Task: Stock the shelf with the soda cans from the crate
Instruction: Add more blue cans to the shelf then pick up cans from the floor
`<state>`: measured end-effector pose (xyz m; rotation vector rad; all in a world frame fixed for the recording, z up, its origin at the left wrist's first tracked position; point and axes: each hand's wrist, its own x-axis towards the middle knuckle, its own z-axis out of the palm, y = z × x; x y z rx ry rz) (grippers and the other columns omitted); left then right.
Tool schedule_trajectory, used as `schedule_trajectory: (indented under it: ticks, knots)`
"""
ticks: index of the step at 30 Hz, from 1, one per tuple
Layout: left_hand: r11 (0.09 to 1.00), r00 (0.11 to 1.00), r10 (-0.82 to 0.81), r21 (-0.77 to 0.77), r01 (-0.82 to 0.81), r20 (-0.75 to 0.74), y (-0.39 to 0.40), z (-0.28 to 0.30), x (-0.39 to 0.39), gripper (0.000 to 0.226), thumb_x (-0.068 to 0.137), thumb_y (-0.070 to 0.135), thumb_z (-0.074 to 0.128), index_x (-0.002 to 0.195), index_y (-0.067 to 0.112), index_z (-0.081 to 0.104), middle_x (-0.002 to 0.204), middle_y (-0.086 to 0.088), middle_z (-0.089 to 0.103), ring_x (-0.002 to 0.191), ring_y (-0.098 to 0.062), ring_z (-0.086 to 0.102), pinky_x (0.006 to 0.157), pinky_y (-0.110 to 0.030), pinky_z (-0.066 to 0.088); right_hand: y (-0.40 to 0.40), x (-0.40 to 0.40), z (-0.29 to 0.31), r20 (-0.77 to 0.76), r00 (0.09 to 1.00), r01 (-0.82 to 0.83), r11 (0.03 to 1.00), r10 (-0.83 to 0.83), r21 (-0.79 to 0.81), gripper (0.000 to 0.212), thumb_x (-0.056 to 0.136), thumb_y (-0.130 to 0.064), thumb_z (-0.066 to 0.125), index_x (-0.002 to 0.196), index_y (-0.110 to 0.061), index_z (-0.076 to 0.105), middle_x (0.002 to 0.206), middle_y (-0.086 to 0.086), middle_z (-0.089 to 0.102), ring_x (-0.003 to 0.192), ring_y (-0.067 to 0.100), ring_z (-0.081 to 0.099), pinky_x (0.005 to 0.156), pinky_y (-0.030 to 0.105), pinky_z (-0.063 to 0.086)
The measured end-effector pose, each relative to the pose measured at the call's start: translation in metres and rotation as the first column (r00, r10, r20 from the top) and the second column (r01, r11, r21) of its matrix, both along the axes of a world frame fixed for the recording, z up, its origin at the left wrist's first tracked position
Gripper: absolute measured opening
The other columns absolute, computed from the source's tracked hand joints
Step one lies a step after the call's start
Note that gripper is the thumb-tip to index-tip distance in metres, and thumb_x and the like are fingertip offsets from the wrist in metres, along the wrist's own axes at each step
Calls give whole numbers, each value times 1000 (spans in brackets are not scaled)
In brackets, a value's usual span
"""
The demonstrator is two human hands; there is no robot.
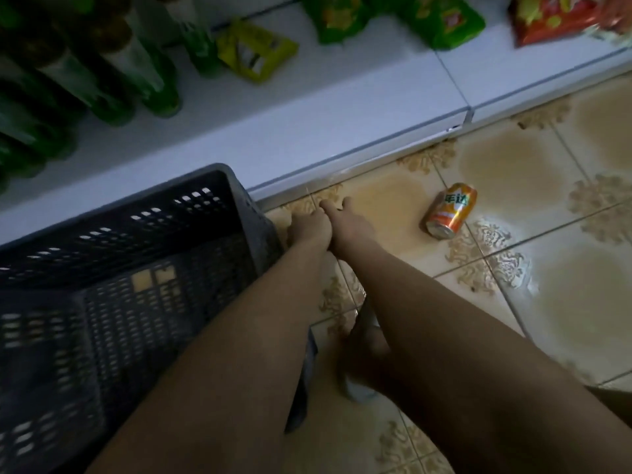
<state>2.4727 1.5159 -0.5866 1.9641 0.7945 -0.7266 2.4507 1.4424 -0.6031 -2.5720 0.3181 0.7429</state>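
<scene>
An orange soda can lies on its side on the tiled floor, to the right of both hands and apart from them. The dark slatted crate stands at the left against the foot of the white shelf; no cans show inside it. Both arms reach down to the floor just right of the crate's corner. My left hand has its fingers curled under, with nothing visible in it. Touching it on the right, my right hand has thumb and fingers stretched forward and holds nothing.
Green bottles fill the shelf's left part. Green and yellow snack bags and a red bag lie further right. Patterned beige floor tiles spread to the right. A foot in a grey sandal shows under my arms.
</scene>
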Motion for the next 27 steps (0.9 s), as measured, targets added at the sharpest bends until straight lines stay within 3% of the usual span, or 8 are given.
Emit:
schedule_trajectory:
  ticks: [4,7,12,16,21,24,27]
  knots:
    - [1000,1000,-22,12,22,-20,0,-20,9,36,95,29,44,118,8,62,109,-15,68,94,-31,66,78,-40,56,0,6,-24,58,998,-25,1000,25,3,53,91,-15,62,134,-32,37,139,14,33,104,45,55,68,42,41]
    - [1000,1000,0,2,0,-22,4,-19,11,39,93,27,45,121,6,61,110,-17,68,95,-32,67,65,-34,49,-5,4,-22,72,997,-6,1000,4,25,49,91,-16,63,133,-27,40,131,16,36,99,45,57,71,43,42]
    - [997,998,-61,-51,62,26,5,16,3,42,95,31,40,120,5,61,111,-19,67,97,-35,66,73,-39,52,-21,-2,17,55,998,-10,998,6,70,62,78,-20,78,131,-24,45,123,13,39,93,42,58,79,40,49]
    - [990,990,-93,-93,103,102,9,65,-1,46,96,29,36,131,4,53,124,-22,61,111,-38,59,89,-46,50,-33,-6,75,41,999,23,983,-31,184,68,72,-19,81,131,-24,49,113,8,37,99,35,52,85,36,49]
    - [981,957,-117,-117,152,265,33,150,-4,40,98,25,37,131,7,50,127,-16,56,112,-35,55,97,-43,49,-30,-22,169,152,986,21,941,-76,337,56,73,-8,74,122,-24,53,120,14,52,97,33,56,61,29,46]
    - [977,907,-107,-124,171,406,58,200,-8,37,98,23,37,126,5,53,126,-19,57,113,-37,54,95,-44,48,-17,-35,237,192,970,54,899,-151,435,52,80,-9,71,127,-24,53,118,8,52,85,27,56,59,32,51]
    - [982,820,-125,-50,184,558,93,252,-11,33,100,25,37,126,10,53,122,-10,56,104,-29,53,83,-35,43,6,-43,297,223,943,97,845,-246,526,65,80,-16,77,135,-25,45,120,5,51,96,22,59,71,33,54]
